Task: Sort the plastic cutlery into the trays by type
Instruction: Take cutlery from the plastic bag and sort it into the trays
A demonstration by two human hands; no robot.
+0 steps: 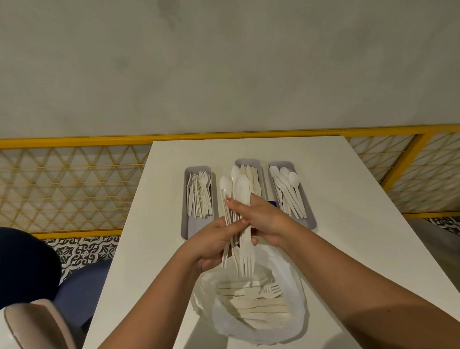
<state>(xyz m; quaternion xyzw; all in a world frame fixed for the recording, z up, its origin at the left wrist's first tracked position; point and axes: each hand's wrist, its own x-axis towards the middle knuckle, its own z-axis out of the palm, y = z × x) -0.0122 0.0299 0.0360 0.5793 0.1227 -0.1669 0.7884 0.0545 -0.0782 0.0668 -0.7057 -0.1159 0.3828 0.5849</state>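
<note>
Fingers (236,225) — left hand (215,246), right hand (267,220) — clasp cutlery (242,187) over white table (348,207); grey wall (216,66), seemingly mesh railing (61,186).

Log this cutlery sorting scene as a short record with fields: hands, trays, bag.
left hand: grips bundle of mixed cutlery, low end
right hand: grips the same bundle higher up
left tray: forks
middle tray: partly hidden by the bundle, seemingly knives
right tray: spoons
plastic bag: open, nearest the person, unsorted cutlery inside
surface: white table
</note>
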